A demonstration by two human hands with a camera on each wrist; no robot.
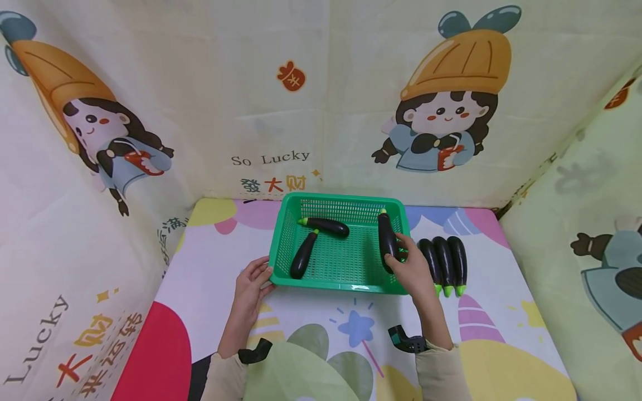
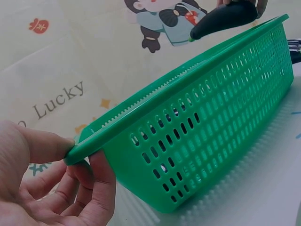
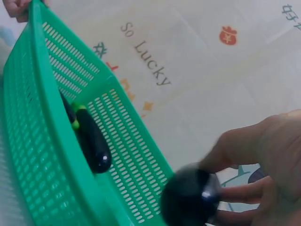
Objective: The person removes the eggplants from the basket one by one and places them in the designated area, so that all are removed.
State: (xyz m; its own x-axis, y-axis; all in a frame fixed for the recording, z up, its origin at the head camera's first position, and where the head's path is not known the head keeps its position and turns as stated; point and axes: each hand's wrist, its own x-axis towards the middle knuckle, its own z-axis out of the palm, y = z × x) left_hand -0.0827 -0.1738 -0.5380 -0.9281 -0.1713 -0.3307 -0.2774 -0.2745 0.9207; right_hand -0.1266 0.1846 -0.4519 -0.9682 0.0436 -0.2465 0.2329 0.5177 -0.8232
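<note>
The eggplant [image 1: 387,240] is gripped by the curled fingers of the right hand [image 1: 412,270] and is held over the right side of the green basket [image 1: 321,281], its stem pointing toward 12 o'clock. It would best be lowered flat onto the mesh floor, kept clear of the two eggplants [image 1: 316,240] lying at the 10 o'clock part of the basket. The near-left rim corner is pinched by the left hand [image 1: 251,284], thumb on top, so the basket is steadied. Three more eggplants [image 1: 445,262] lie on the mat at 3 o'clock of the basket, just beside the right hand.
</note>
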